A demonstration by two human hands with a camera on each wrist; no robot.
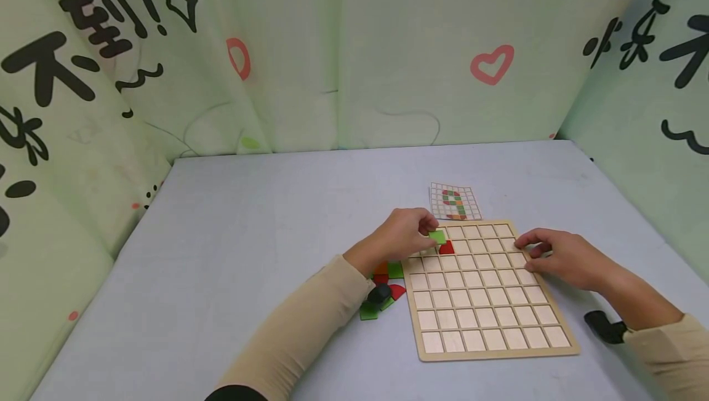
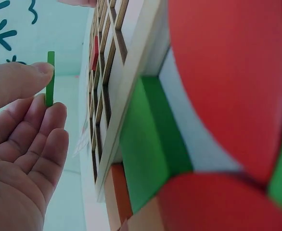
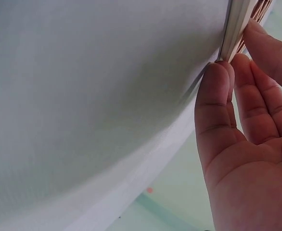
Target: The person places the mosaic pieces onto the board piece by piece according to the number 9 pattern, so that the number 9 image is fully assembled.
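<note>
Several loose tiles (image 1: pixel 369 310) lie just outside left edge of board (image 1: pixel 498 357) — wrist best kept off them. Right hand (image 1: pixel 570 256) clamped on board's right edge; steady, light hold should do. Left hand (image 1: pixel 403 229) pinches green tile (image 1: pixel 437 237) above board's far-left corner, near red piece (image 1: pixel 447 247) in grid. Square tile to cell walls before release — avoid nudging red. Beyond far edge: pattern card (image 1: pixel 471 204), worth checking for cell.

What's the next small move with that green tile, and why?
Probably lower the green tile into an empty cell beside the red piece: the left hand pinches it above the grid board, whose edge the right hand grips.
</note>
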